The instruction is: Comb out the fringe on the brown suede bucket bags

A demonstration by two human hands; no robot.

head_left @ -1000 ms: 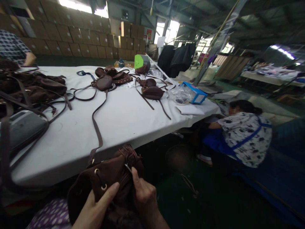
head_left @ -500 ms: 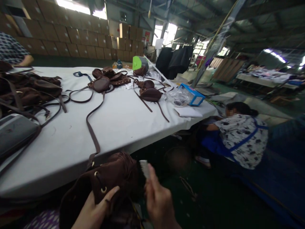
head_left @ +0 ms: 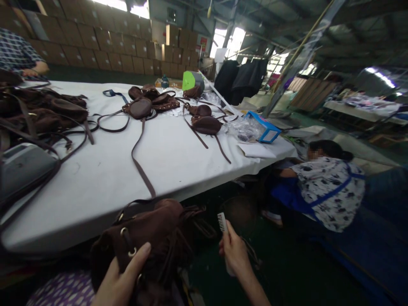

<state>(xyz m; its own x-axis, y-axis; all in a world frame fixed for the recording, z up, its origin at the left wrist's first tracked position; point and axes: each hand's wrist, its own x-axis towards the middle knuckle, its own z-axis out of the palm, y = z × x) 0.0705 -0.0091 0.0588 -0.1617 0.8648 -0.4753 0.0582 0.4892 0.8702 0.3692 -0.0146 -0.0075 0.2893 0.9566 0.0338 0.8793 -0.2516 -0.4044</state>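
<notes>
My left hand point(head_left: 124, 276) grips a dark brown drawstring bag point(head_left: 143, 227) with metal eyelets, its thumb lying on the front beside them. The bag is at the near table edge, and a fringe of thin strips hangs from its right side. Off to the right, apart from the bag, my right hand point(head_left: 236, 250) is closed round a pale comb point(head_left: 222, 223). Its toothed end points up, and part of it is hidden by the fingers. A long strap point(head_left: 142, 165) runs from the bag area over the white table.
The white-covered table point(head_left: 105, 165) bears a heap of brown bags point(head_left: 41, 108), more small bags point(head_left: 205, 124), a grey device point(head_left: 27, 165) and a blue box point(head_left: 264, 127) with clear plastic. A person in a floral top point(head_left: 331, 187) crouches at right. Another person's arm point(head_left: 40, 68) shows far left.
My right hand has moved right with the comb, away from the bag. The bag's fringe now swings out to the right. My left hand keeps its hold, and the view has shifted slightly.
</notes>
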